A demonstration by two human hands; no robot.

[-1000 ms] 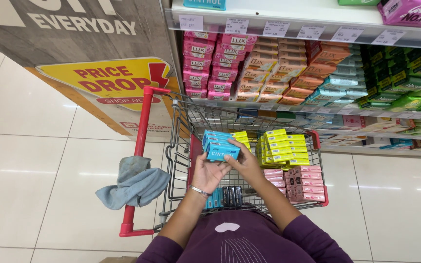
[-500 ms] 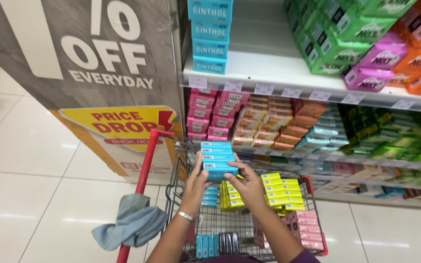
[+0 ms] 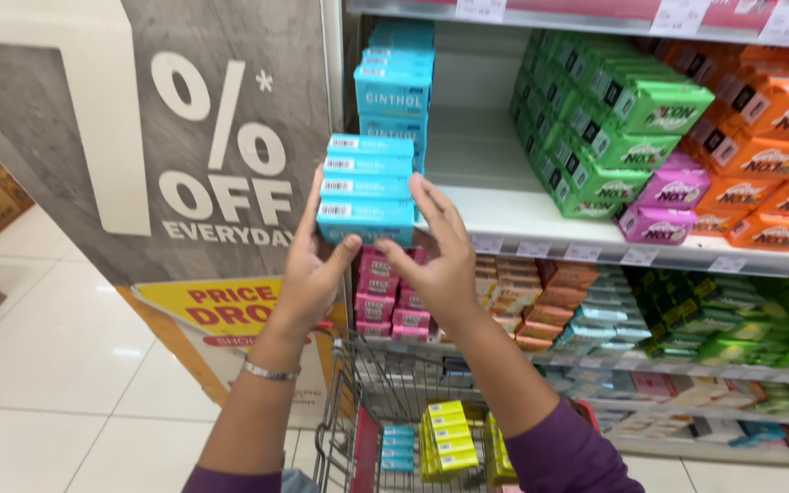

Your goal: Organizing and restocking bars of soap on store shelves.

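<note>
My grip: both hands closed on a stack of teal boxes (image 3: 365,187), four high, barcode ends facing me. Left hand (image 3: 308,274) clamps the stack's left side and underside, thumb pressed up under the bottom box. Right hand (image 3: 440,260) holds the right side, fingers (image 3: 433,203) spread upward along the box ends. A thin metal bracelet (image 3: 269,372) sits on my left wrist; purple sleeves (image 3: 563,452) on both arms.

Position of the stack: raised in the air just in front of the shelf's (image 3: 513,215) left end, close to its front edge, not resting on it. Right behind it, at the shelf's left end, stands a taller pile of matching teal boxes (image 3: 394,87).

Further right on the same shelf: green boxes (image 3: 614,119), pink-purple boxes (image 3: 678,205), orange boxes (image 3: 769,155). Lower shelves carry rows of pink, tan, blue and green packs.

Below my arms: wire shopping cart (image 3: 358,393) with yellow boxes (image 3: 449,438) and a few more teal ones (image 3: 398,445) inside. Grey promotional sign (image 3: 166,137) to the left, white tiled floor (image 3: 66,365).
</note>
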